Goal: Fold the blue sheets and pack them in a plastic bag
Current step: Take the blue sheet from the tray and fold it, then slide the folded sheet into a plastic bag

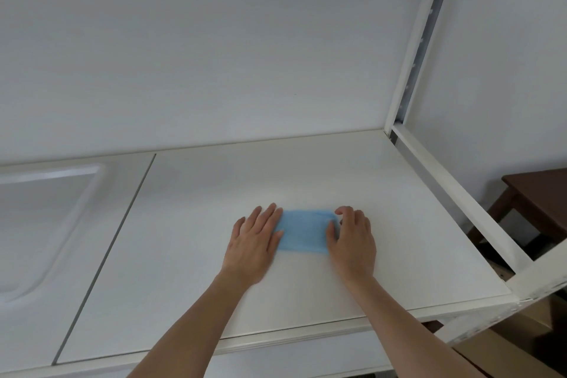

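Since the blue sheet [302, 235] already lies folded small on the white table [399, 193], folding looks nearly done: left hand [254, 244] presses it flat-fingered, right hand [352, 242] pinches its edge. No bag visible, so packing remains.

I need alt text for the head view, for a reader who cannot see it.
Two bare hands work a small folded blue sheet on a white table: the left hand lies flat on its left end, the right hand curls its fingers on the right end. No plastic bag is in view.
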Tool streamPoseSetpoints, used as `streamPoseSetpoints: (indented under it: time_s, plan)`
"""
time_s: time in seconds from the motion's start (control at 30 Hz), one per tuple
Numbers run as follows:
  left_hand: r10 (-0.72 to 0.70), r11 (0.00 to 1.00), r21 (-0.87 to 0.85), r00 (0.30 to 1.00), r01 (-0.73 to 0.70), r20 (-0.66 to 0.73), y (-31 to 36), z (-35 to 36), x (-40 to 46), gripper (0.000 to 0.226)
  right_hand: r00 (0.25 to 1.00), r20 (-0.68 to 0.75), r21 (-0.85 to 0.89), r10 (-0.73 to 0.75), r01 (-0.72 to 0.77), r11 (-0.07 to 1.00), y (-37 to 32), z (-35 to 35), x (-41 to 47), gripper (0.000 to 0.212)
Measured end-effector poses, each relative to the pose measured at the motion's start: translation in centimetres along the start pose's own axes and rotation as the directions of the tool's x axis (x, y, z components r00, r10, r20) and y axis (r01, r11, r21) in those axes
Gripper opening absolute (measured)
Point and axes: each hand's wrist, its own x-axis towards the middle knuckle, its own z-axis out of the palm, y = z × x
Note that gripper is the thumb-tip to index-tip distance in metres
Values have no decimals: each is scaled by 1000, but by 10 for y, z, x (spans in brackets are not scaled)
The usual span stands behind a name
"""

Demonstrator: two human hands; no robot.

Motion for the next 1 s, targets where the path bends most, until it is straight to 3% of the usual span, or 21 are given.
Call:
streamPoseSetpoints:
  time_s: [0.1,0.23,0.4,0.53,0.63,0.7,0.8,0.9,1.0]
  plan:
    - [-74,996,-35,996,76,57,-2,3,0,63,986,4,-46,-166,166,985,-4,1,-4,33]
    - [-86,996,-31,991,89,98,-2,2,0,60,927,188,-158,-324,354,922,-4,7,-7,55]
    - [-101,995,-12,987,103,125,-3,4,2,60,909,370,-225,-194,290,930,-3,10,-6,90]
    - [-115,992,-25,982,121,151,-3,4,4,63,895,419,-247,-153,274,930,-5,9,-5,101]
    - [-131,986,-72,966,151,221,-4,-1,11,59,871,479,-206,-111,234,950,-5,7,1,86]
    - [-161,971,-130,951,201,265,-7,-11,12,58,841,540,-100,-34,105,989,-8,3,10,68]
    - [-215,938,-221,950,265,228,-23,-29,2,57,890,455,88,31,-79,993,-16,-8,15,57]
    - [-256,921,-257,952,294,170,-47,-49,-14,56,947,322,153,2,-55,987,-41,-10,6,58]
    - [-300,899,-296,946,324,123,-78,-73,-36,56,953,291,219,-86,22,976,-89,-3,-8,67]
